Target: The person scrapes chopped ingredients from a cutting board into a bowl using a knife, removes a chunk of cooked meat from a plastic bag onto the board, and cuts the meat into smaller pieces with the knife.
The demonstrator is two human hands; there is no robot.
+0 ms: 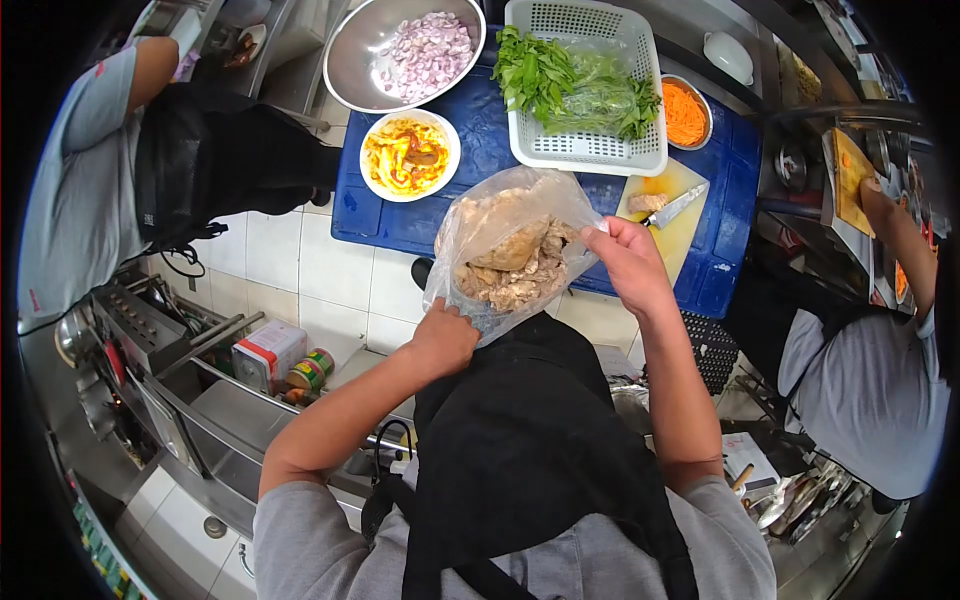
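Note:
A clear plastic bag (470, 222) full of cooked-looking brown meat pieces (520, 262) hangs between my hands at the near edge of the blue table. Its mouth is spread towards me. My left hand (447, 335) is closed on the bag's near left rim. On the right rim, my right hand (627, 258) pinches the plastic between thumb and fingers. Just right of the bag, a knife (678, 205) lies on a yellowed cutting board (683, 240), with a small piece of meat (647, 202) by its blade.
On the blue table (350, 215) stand a steel bowl (345, 60) of chopped onion, a white bowl (455, 150) of yellow-red sauce, a white basket (590, 160) of greens and a bowl of shredded carrot (685, 112). One co-worker (90, 190) stands left, another (870, 380) right.

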